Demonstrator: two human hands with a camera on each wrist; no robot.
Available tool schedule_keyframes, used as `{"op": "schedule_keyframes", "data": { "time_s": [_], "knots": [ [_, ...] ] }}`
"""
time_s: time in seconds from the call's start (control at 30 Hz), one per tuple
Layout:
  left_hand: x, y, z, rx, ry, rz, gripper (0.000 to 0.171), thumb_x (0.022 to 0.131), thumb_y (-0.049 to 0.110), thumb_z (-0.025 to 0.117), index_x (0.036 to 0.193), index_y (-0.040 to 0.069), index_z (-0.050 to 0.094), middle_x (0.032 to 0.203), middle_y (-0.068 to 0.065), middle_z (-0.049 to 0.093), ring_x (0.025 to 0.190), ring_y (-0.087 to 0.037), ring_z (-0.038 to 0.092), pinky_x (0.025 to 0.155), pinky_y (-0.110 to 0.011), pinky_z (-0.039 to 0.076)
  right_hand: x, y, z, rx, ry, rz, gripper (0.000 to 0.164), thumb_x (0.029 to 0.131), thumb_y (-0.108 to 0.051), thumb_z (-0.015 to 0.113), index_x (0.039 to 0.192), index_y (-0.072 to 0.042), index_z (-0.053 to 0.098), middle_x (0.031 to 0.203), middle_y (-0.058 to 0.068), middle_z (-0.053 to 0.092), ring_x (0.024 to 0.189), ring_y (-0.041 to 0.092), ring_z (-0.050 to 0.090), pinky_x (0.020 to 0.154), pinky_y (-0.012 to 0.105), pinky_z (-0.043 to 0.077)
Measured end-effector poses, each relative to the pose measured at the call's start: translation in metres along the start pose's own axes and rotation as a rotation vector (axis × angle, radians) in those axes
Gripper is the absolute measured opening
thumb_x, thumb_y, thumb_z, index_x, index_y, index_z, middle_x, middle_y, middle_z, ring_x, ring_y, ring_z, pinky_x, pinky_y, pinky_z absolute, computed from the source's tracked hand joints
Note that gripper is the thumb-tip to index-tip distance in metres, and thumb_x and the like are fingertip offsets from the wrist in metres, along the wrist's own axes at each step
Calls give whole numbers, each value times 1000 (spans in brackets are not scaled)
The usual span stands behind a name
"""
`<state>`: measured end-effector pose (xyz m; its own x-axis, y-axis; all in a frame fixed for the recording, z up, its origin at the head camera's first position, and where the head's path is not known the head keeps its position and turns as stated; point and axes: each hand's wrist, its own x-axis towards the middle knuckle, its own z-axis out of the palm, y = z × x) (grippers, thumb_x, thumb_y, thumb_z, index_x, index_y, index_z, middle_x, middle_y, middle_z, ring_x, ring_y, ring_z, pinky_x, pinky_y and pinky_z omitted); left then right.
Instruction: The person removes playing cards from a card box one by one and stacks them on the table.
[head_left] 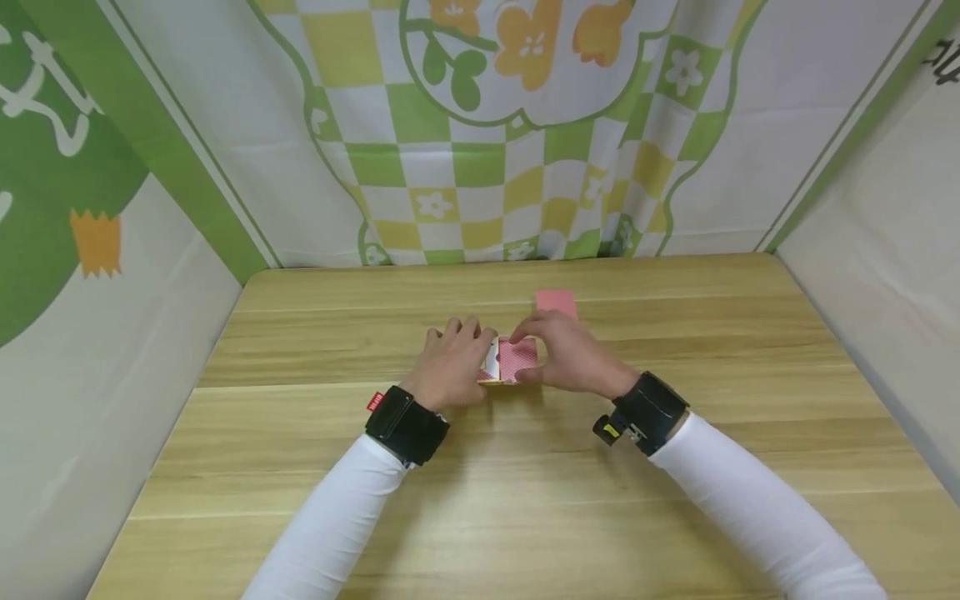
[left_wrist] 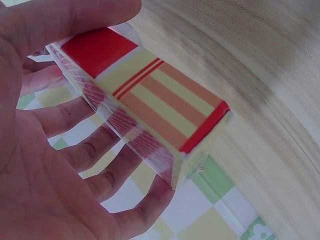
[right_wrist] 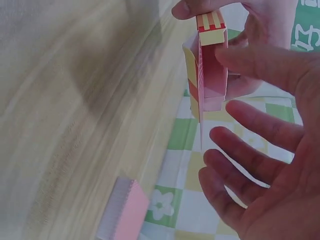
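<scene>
My left hand (head_left: 452, 362) grips a red-and-cream playing card box (left_wrist: 165, 100) by its sides, thumb along one edge and fingers along the opposite one. Its striped narrow side shows in the left wrist view. Toward the right hand the box is open, its pink inside and end tabs visible in the right wrist view. A thin red-patterned panel (head_left: 517, 360) reaches out from that end. Around it, my right hand (head_left: 570, 354) spreads thumb and forefinger at opposite edges, the other fingers loosely bent. Behind the right hand lies a pink-backed card deck (head_left: 556, 302), partly hidden.
Everything stands on a wood-grain table (head_left: 525, 500). A green, white and yellow checked curtain (head_left: 480, 175) hangs at the table's back edge, with white cloth walls on the left and right. Both wrists carry black straps (head_left: 651, 412) with cameras.
</scene>
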<state>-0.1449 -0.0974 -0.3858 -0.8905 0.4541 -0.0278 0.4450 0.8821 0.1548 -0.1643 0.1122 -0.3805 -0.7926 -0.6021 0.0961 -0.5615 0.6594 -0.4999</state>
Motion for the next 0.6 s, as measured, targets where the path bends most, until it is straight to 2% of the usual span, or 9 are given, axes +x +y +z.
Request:
{"op": "schedule_keyframes", "data": {
  "time_s": [0.3,0.6],
  "knots": [
    [1,0,-1,-2,-1,-3,76,69,18,90,136,6,57,122,-13,54,116,-35,49,94,-57,44,7,-3,1,-52,-45,-57,48,72,-18,93,114,-3,74,124,13,64,118,31,56,100,46,46],
    [1,1,0,0,-7,3,75,69,19,90,136,7,57,121,-12,53,115,-34,48,94,-57,44,8,-3,2,-64,-74,-43,40,71,-17,93,105,-5,76,117,10,65,112,29,59,96,43,48]
  ]
}}
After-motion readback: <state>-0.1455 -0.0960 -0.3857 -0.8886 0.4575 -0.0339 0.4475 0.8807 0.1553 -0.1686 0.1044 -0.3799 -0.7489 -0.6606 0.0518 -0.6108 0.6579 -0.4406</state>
